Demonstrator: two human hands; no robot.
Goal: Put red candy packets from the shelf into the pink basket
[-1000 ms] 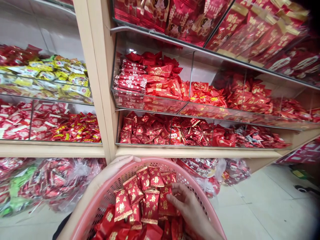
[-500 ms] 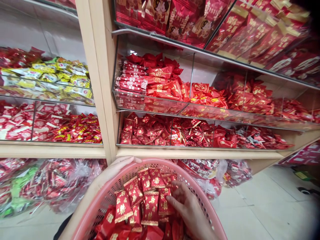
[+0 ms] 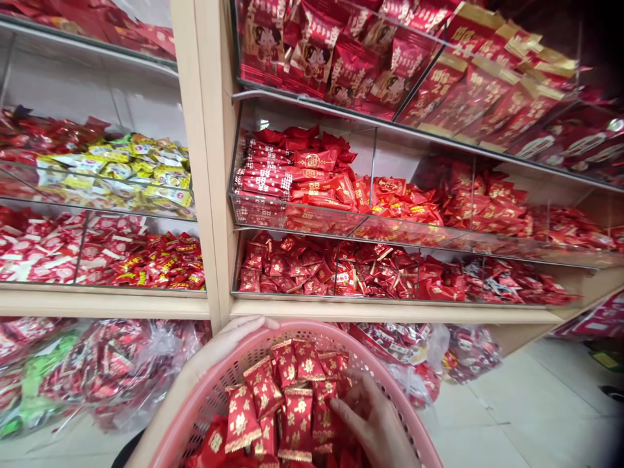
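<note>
Basket heaped with red-and-gold candies, low in view before the shelves. Left hand curled over the far rim, gripping. Right hand inside, fingers loosely bent on the pile, nothing pinched. Shelf bins full above; basket well stocked, none lifted out.

A pink perforated plastic basket holds red gold-printed candy packets; the left hand grips its rim, the right hand rests inside on the packets.
</note>
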